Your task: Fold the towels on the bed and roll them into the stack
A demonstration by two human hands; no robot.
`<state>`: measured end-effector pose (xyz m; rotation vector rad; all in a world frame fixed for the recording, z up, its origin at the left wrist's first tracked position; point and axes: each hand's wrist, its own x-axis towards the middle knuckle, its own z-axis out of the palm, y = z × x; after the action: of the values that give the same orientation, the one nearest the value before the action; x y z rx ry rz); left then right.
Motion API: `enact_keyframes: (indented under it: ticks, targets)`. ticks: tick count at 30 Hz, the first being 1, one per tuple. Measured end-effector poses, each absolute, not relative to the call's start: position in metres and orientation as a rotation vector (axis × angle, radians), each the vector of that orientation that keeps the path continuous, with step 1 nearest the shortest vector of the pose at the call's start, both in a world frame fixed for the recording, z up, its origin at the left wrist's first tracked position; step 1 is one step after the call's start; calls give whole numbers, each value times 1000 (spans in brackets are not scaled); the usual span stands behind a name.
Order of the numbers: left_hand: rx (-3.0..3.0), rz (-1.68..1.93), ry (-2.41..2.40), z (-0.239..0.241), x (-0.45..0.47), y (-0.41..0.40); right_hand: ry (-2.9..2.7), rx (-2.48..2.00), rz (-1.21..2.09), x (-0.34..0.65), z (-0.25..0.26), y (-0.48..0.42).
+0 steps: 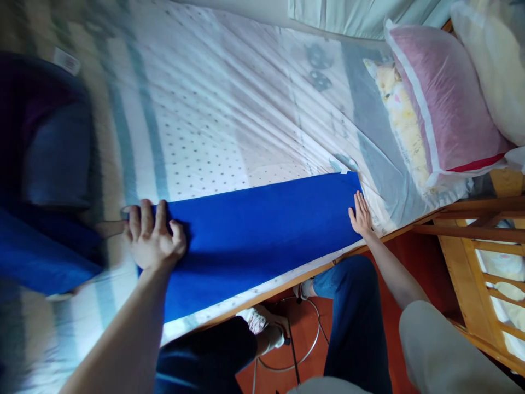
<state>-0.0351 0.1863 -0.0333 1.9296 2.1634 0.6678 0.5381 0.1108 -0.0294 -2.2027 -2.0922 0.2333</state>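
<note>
A long strip of blue cloth, perhaps folded, lies flat along the near edge of a bed. My left hand presses on its left end, fingers spread and pointing away from me. At the other end, my right hand rests flat on the cloth's short edge with its fingers stretched out. A small white tag sticks out at the cloth's far right corner. Beneath the cloth is a pale bed sheet with dots and stripes, drawn into creases toward that corner.
Dark blue and purple fabric items lie at the left of the bed. A pink pillow and a yellow printed cushion sit at the right. A wooden rail stands at the bed's right end. Cables run across the red floor.
</note>
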Motion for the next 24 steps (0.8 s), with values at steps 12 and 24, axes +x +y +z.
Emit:
enact_keyframes:
  ticks: [12, 24]
  targets:
    - [1894, 358, 2179, -27, -7, 78, -2031, -2097, 193, 542, -40, 112]
    - [1672, 346, 2267, -29, -20, 7, -1989, -2075, 387, 568, -12, 57]
